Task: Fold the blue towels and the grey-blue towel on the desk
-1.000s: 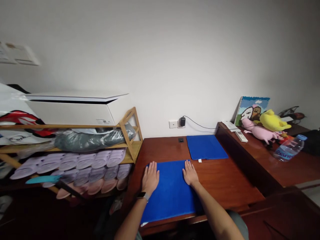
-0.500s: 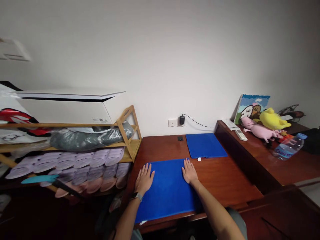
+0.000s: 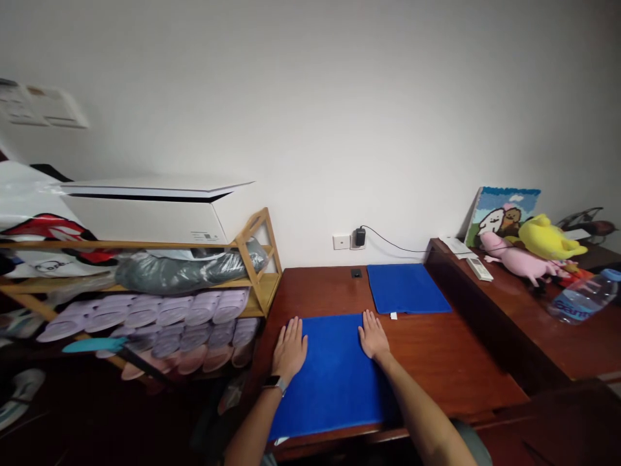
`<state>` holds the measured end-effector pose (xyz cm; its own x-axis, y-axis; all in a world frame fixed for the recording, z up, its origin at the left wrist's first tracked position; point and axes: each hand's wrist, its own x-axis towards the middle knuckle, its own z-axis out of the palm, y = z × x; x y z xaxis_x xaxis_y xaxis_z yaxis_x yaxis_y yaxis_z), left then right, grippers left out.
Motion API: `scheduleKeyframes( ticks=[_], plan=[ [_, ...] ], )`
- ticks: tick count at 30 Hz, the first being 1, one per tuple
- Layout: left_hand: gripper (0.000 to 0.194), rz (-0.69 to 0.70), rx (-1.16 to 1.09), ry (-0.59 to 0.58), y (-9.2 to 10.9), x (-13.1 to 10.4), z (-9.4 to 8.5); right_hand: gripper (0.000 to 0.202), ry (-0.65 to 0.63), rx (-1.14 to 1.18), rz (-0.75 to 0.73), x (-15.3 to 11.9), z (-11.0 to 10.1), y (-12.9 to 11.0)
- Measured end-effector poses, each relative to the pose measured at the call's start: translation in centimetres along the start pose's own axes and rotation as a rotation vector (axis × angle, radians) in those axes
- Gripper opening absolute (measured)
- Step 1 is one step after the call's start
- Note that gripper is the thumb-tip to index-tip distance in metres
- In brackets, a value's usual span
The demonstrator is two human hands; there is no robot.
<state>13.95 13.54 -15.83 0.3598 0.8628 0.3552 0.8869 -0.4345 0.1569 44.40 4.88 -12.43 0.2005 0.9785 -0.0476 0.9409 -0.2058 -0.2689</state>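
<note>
A blue cloth (image 3: 334, 378) lies spread flat on the reddish-brown wooden desk (image 3: 451, 362), its near edge at the desk's front. My left hand (image 3: 291, 351) rests palm down on the cloth's far left corner, fingers stretched out; a watch is on that wrist. On the far right corner my right hand (image 3: 374, 336) lies flat too, fingers extended. Neither hand grips anything. Beyond the right hand sits a second, smaller-looking blue cloth (image 3: 408, 288), flat or folded, with a white tag at its near edge.
Left of the desk stands a wooden rack (image 3: 264, 278) with lilac slippers (image 3: 194, 307) and a white box (image 3: 145, 217). A raised ledge on the right holds a remote (image 3: 480, 269), plush toys (image 3: 519, 255) and a plastic bottle (image 3: 585, 298). A black plug (image 3: 359, 236) sits in the wall socket.
The view has shifted slightly, so the whole scene sits a little further right. Both hands remain flat on the cloth's far corners, and the cloth looks the same.
</note>
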Motion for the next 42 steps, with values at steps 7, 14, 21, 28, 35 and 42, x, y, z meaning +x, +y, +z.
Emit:
scheduleKeyframes(
  ticks=[7,14,21,28,35,42],
  plan=[
    [0.062,0.233,-0.104,-0.118,13.3,2.7,2.6,0.07,0.015,-0.011,0.0,0.2,0.4,0.2],
    [0.067,0.049,-0.063,-0.086,5.4,0.4,2.4,0.07,0.005,-0.023,0.014,0.2,0.6,0.2],
    [0.07,-0.095,0.002,-0.069,-0.5,-2.8,0.1,0.072,-0.032,-0.035,0.025,0.0,-0.5,-0.2],
    [0.072,-0.092,-0.018,-0.027,-0.3,-2.2,0.5,0.07,0.042,-0.045,0.005,-3.2,0.0,-1.2],
    [0.07,-0.009,-0.069,0.01,2.8,-1.4,0.3,0.07,-0.001,-0.014,0.054,-4.3,0.6,-1.1],
    [0.065,0.211,-0.112,-0.128,13.6,-1.6,1.4,0.07,-0.003,-0.01,0.047,-4.4,0.1,-1.1]
  ],
)
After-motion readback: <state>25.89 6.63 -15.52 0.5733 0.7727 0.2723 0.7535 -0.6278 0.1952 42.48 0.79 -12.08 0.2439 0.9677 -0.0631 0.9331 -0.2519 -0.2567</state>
